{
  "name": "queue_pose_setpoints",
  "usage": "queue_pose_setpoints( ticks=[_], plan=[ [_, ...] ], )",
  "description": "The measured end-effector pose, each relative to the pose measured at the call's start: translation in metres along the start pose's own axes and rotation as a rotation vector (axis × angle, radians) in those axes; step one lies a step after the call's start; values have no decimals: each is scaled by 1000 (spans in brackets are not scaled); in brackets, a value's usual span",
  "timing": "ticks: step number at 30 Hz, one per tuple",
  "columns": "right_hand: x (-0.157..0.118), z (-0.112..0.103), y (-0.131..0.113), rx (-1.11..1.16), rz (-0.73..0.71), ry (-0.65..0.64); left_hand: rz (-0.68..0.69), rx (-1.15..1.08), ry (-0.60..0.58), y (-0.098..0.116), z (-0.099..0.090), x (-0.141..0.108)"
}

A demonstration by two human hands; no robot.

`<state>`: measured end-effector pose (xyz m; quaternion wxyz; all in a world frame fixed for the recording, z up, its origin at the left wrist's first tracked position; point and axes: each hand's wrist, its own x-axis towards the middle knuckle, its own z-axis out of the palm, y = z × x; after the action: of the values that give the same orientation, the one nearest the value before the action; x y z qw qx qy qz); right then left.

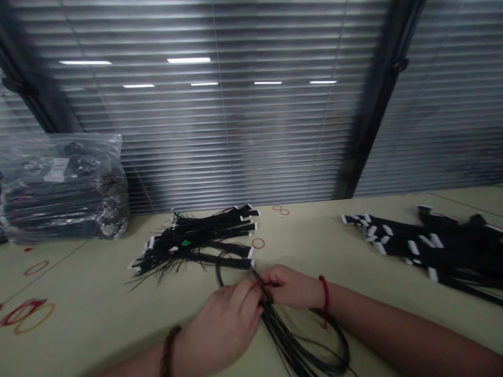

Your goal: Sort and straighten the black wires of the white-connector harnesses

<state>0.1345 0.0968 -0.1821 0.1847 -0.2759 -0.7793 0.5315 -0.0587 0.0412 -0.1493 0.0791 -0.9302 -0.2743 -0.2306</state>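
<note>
Can't see the bit of blk cable bundle (277, 323) inside my L grip (223, 319); its lower end runs off the btm edge. My R grip (293, 287) has its fingertips mostly hidden, so can't tell exact hold. Far-R cable pile (463, 248): blurry, cut by R edge. Bag (51, 209) cut at L edge, its label (57, 169) too small to read.

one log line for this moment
left hand: holding black cables | right hand: holding same cables | beyond hands: wire pile | far left: plastic bag
</note>
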Motion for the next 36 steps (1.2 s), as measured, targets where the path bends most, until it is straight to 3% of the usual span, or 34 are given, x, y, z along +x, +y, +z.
queue_pose_setpoints(
  ticks=[2, 6, 9, 21, 30, 36],
  plan=[
    [-1, 2, 1, 17, -7, 0, -254, -269, -79, 6, 3, 5],
    [-7, 3, -1, 82, -56, 34, -639, -1030, -127, 11, 13, 6],
    [-11, 1, -2, 130, -100, 47, -838, -1303, -171, 8, 20, 2],
    [-11, 10, -6, 87, -114, 266, -929, -1463, -224, -4, 18, 7],
    [-9, 5, -5, 291, -103, 139, -972, -1527, -188, -6, 12, 6],
    [-9, 7, 1, 284, -90, 110, -928, -1528, -143, -5, 15, 3]
  ],
)
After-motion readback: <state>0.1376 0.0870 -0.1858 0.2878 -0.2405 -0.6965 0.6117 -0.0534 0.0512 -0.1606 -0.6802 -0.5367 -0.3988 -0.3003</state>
